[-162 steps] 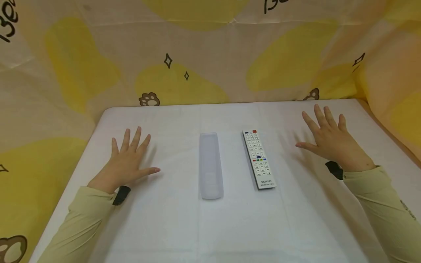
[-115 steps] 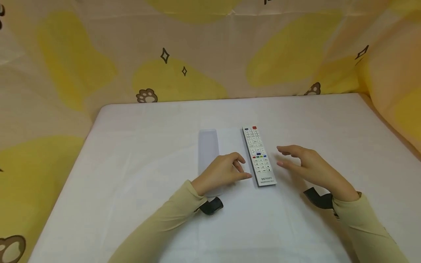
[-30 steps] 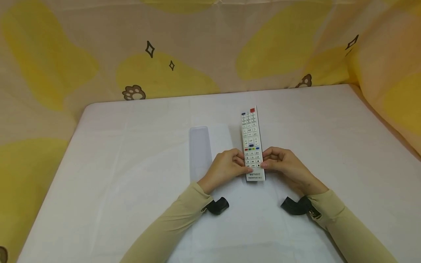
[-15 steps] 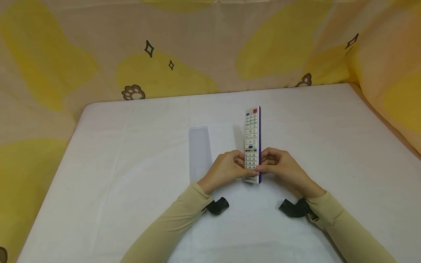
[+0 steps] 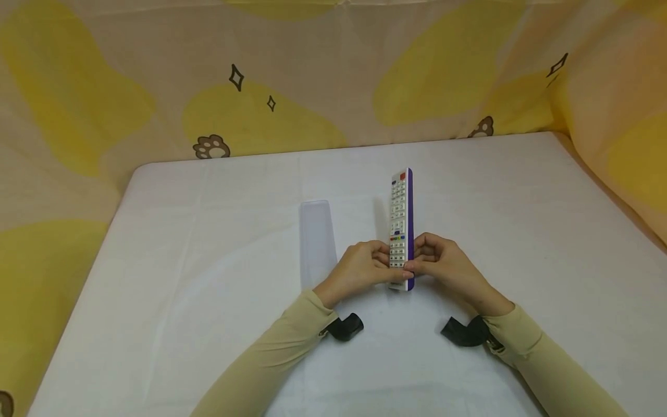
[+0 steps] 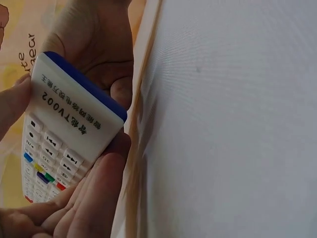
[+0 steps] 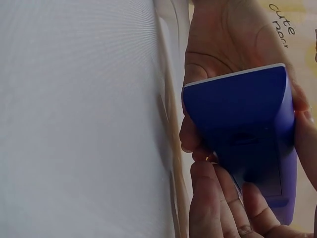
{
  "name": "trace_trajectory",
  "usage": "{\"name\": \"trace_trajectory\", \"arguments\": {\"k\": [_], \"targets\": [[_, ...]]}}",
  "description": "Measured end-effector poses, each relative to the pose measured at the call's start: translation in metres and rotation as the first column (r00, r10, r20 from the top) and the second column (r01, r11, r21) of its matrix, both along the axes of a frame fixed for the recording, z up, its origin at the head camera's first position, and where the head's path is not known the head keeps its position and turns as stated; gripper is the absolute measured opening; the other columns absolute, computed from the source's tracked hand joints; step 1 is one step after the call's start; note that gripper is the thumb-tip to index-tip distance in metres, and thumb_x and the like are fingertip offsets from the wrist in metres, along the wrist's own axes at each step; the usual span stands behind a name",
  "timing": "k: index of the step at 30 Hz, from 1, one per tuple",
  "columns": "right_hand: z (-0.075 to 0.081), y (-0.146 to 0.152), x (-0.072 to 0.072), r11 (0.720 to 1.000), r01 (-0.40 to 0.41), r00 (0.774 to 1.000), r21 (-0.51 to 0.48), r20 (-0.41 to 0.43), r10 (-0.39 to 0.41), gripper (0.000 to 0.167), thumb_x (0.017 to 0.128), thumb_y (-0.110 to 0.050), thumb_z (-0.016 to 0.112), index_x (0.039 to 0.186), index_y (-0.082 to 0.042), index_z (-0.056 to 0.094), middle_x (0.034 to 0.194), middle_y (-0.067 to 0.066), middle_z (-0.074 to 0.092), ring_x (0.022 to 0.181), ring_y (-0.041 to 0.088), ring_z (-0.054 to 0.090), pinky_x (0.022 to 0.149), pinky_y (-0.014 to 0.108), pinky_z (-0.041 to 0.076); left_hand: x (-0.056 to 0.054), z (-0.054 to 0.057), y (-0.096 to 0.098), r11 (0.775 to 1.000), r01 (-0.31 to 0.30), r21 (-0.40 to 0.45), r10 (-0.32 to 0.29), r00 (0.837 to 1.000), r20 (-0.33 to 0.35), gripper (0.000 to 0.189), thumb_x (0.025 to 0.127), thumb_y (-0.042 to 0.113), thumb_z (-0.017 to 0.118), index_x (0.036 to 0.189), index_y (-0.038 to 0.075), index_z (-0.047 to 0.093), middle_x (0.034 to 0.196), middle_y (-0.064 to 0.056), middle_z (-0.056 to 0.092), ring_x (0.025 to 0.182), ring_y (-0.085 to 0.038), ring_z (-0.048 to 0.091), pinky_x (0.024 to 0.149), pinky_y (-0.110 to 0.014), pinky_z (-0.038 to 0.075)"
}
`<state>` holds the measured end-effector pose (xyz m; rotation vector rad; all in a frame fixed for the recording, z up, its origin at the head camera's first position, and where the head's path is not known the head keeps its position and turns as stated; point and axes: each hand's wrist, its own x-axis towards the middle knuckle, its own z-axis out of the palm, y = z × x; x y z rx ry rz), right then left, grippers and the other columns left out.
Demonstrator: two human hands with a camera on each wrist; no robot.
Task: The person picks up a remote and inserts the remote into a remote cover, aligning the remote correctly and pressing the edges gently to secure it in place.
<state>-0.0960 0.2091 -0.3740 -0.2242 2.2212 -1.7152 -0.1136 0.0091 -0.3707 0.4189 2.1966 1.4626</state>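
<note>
A TV remote control (image 5: 398, 217) is held up over the table between both hands, with its white button face turned to the left and its purple side showing on the right. My left hand (image 5: 356, 267) grips its lower left edge, thumb across the front. On the other edge, my right hand (image 5: 452, 267) pinches it with thumb and curled fingers. The left wrist view shows the white lower end of the remote (image 6: 67, 111); the right wrist view shows its blue-purple back (image 7: 240, 109), with fingers against it. A translucent sleeve-like cover (image 5: 316, 240) lies left of the remote, its lower end hidden behind my left hand.
The table under a white cloth (image 5: 234, 336) spreads around both arms. Behind it hangs a yellow and beige patterned curtain (image 5: 292, 52), which also runs along the left and right sides. Black wrist cameras (image 5: 346, 327) sit at the cuffs.
Both hands came in from spread positions at the sides, took hold of the remote and lifted it off the table. Over the last second it has turned, bringing its purple side into view.
</note>
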Motion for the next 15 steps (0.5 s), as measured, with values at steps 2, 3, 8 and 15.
{"name": "trace_trajectory", "arguments": {"k": [2, 3, 8, 15], "targets": [[0.0002, 0.0001, -0.0003, 1.0, -0.005, 1.0, -0.011, 0.009, 0.005, 0.031, 0.085, -0.007, 0.069, 0.103, 0.009, 0.05, 0.09, 0.013, 0.066, 0.08, 0.016, 0.066, 0.072, 0.026, 0.053, -0.0002, 0.0001, -0.0003, 1.0, 0.002, 0.006, -0.002, 1.0, 0.001, 0.047, 0.073, 0.029, 0.082, 0.107, 0.003, 0.063, 0.08, 0.006, 0.069, 0.073, -0.005, 0.064, 0.068, -0.021, 0.049], [0.0001, 0.0002, -0.0004, 1.0, -0.008, 1.0, -0.018, 0.015, 0.008, 0.031, 0.085, -0.008, 0.069, 0.104, 0.009, 0.05, 0.09, 0.013, 0.066, 0.08, 0.016, 0.066, 0.073, 0.026, 0.053, -0.0002, 0.0003, -0.0004, 1.0, 0.003, 0.011, -0.003, 1.0, 0.003, 0.047, 0.073, 0.029, 0.082, 0.107, 0.002, 0.063, 0.081, 0.005, 0.07, 0.073, -0.005, 0.064, 0.068, -0.021, 0.049], [-0.0006, 0.0012, -0.0008, 1.0, -0.006, 1.0, -0.03, 0.028, 0.007, 0.031, 0.085, -0.008, 0.069, 0.103, 0.01, 0.051, 0.088, 0.013, 0.067, 0.079, 0.018, 0.066, 0.074, 0.027, 0.053, -0.0003, 0.0019, -0.001, 0.998, 0.006, 0.057, -0.009, 0.999, 0.038, 0.05, 0.074, 0.024, 0.081, 0.112, -0.001, 0.062, 0.088, 0.001, 0.071, 0.076, -0.006, 0.066, 0.069, -0.02, 0.051], [-0.0033, 0.0046, -0.0018, 0.995, -0.001, 1.0, -0.096, 0.021, 0.003, 0.026, 0.087, -0.005, 0.066, 0.102, 0.01, 0.052, 0.092, 0.011, 0.065, 0.082, 0.017, 0.066, 0.075, 0.03, 0.054, -0.001, 0.0042, -0.001, 0.995, 0.008, 0.103, -0.017, 0.996, 0.086, 0.051, 0.075, 0.019, 0.081, 0.116, -0.002, 0.059, 0.093, -0.002, 0.071, 0.079, -0.008, 0.067, 0.071, -0.021, 0.052]]}}
